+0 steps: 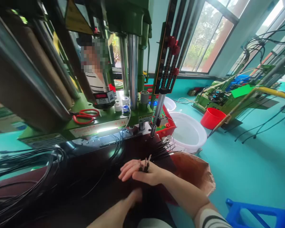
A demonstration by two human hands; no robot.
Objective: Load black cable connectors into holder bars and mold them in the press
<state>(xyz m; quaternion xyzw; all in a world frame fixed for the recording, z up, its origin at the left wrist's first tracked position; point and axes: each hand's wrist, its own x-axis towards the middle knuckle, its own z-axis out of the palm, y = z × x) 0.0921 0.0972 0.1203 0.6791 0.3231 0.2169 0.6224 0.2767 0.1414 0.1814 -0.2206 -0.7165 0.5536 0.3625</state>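
Observation:
My right hand [142, 172] reaches in over the dark work table [85, 171], its fingers stretched to the left. Between its thumb and index finger sit small dark pieces with metal tips [146, 165], possibly cable ends. Below it, my left hand [134, 197] is smeared by motion, and its fingers cannot be made out. Thin black cables [117, 147] run from the front of the green press [104, 122] onto the table. A bunch of cables with metal ends [165, 146] lies just beyond my right hand.
Coiled black cables [47, 158] cover the table's left side. Red-handled scissors [86, 116] lie on the press bed. To the right stand a brown-lined container [207, 177], a white tub [201, 136], a red bucket [212, 117] and a blue stool [256, 210].

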